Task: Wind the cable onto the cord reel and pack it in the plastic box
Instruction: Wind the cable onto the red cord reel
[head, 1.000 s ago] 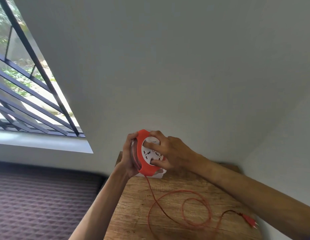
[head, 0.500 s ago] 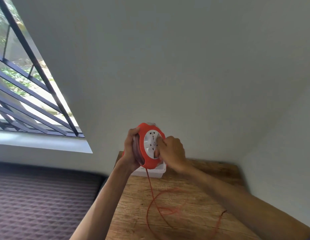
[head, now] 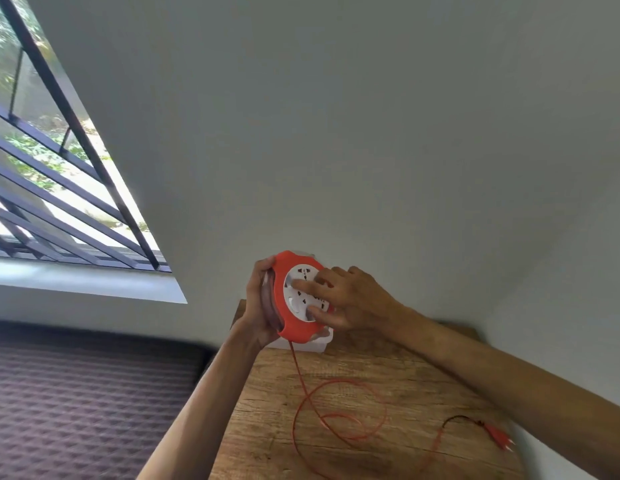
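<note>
Holding the cord reel [head: 296, 299] up off the table [head: 364, 407] between both hands, we see its white socket face turned toward the camera inside an orange rim. Our left hand [head: 261, 299] wraps round the reel's back edge, thumb up on the orange rim and fingers curled behind it, with the forearm rising from the bottom of the view. Our right hand [head: 350, 299] lies across the white face with two fingers [head: 303, 284] stretched over the sockets and the thumb pressed low on the face near the rim — the hand is flat rather than clenched, and its forearm comes in from the lower right. From the reel's underside the orange cable [head: 339, 415] hangs down to the wooden top and lies there in a loose loop, then trails right to the orange plug [head: 500, 439], which rests near the table's right edge with a short dark stretch of cord just before it. Only part of the cable is on the spool, seen as dark turns through the clear side by our left palm. Behind the reel, mostly hidden by it and by our hands, sits the plastic box [head: 320, 342] — a pale translucent corner shows at the table's far edge against the grey wall [head: 370, 133]. To the left are a barred window [head: 59, 188] and, below it, a dark patterned surface [head: 76, 403].
</note>
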The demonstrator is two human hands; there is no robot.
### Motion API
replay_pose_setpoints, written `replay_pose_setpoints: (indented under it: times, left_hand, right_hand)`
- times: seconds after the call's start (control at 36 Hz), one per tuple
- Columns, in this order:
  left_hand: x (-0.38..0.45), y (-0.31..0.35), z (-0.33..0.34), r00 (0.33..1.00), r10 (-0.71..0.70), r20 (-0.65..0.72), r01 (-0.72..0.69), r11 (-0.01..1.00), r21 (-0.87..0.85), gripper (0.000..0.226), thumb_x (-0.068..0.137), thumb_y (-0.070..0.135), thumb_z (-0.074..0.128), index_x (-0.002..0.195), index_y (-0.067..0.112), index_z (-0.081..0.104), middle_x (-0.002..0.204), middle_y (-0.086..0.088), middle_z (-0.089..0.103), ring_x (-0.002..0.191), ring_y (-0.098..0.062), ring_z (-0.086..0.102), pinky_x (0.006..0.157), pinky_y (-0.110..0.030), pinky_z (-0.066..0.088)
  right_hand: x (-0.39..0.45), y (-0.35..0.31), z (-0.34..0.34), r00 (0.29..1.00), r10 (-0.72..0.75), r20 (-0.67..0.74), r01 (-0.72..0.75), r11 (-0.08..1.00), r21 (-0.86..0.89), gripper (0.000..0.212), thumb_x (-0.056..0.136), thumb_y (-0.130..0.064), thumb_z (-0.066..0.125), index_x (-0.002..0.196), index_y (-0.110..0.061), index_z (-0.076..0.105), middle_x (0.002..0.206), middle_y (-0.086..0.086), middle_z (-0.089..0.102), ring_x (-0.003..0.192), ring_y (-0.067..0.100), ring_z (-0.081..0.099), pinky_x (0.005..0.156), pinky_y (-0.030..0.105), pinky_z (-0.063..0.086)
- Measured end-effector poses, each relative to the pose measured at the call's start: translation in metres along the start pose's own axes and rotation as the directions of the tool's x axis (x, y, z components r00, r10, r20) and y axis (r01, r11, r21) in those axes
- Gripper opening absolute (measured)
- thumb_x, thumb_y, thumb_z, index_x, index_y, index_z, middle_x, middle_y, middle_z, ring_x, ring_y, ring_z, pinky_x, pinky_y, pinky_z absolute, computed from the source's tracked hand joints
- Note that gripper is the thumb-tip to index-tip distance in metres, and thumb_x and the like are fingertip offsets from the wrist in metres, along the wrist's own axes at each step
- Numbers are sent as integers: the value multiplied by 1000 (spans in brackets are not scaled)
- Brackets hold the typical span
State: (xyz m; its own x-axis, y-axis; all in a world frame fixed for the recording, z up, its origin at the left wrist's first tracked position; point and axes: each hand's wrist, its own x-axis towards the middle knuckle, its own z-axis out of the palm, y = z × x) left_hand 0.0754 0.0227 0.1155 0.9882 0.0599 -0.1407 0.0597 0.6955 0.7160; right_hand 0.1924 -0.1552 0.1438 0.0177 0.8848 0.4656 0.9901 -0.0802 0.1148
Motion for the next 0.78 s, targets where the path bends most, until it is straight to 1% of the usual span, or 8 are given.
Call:
replay_pose_setpoints:
  times: [0.19,0.28,0.33,0.42,0.47,0.56,0.67,0.78]
  left_hand:
    - [4,-6,-2,1000,-28,11,26,995,94,85,101,66,54,163,8,49,149,-28,58,126,-43,62,102,-54,55]
    - [5,-9,1,1000,-1,-5,1,995,100,83,99,64,58,160,7,53,153,-32,57,129,-44,62,105,-55,55]
    - [6,-11,6,999,40,-15,-38,996,84,81,99,61,60,157,5,56,151,-32,60,129,-44,64,107,-55,54]
    - [8,-12,17,991,120,-57,-111,983,147,73,98,57,60,151,7,60,135,-26,69,118,-41,71,99,-52,61]
    - [8,-13,20,988,141,-65,-125,972,201,72,97,57,57,149,7,61,130,-23,70,111,-38,73,92,-49,63]
    - [9,-17,13,986,148,-83,-134,979,155,79,97,60,58,152,3,56,134,-25,68,114,-40,71,94,-50,62]
    - [11,-16,2,989,56,-134,-52,998,35,88,93,68,62,157,7,56,146,-28,63,129,-44,63,110,-59,53]
    - [10,-18,-10,990,-28,-135,22,999,-41,92,91,72,69,155,7,60,151,-30,60,133,-46,60,121,-64,43]
  right_hand:
    - [0,-3,-4,1000,7,20,-8,1000,18,65,89,-61,70,140,-22,64,105,7,78,73,22,73,61,31,60]
    - [6,-19,-4,929,366,-46,-361,928,92,65,80,-76,68,116,-23,76,77,-2,77,58,17,70,57,24,51]
    - [14,-29,-4,689,723,52,-709,657,256,63,78,-83,60,88,-23,76,69,-9,73,56,10,67,54,23,48]
    - [21,-33,2,200,860,469,-857,-79,510,61,93,-70,61,76,-12,74,64,-3,73,55,11,68,53,25,48]
    - [20,-36,9,114,806,581,-810,-263,524,59,106,-50,52,76,-6,77,60,3,74,48,11,67,54,26,51]
    - [15,-45,13,253,849,463,-835,-51,548,64,113,-42,40,71,-9,76,59,3,74,49,12,70,58,25,59]
    - [3,-41,9,834,550,-39,-538,827,166,31,107,-49,56,109,-18,64,90,-1,76,64,17,71,56,33,61]
    - [-5,-22,10,982,142,123,-146,989,27,72,88,-43,82,144,-25,40,133,8,56,80,26,70,55,34,59]
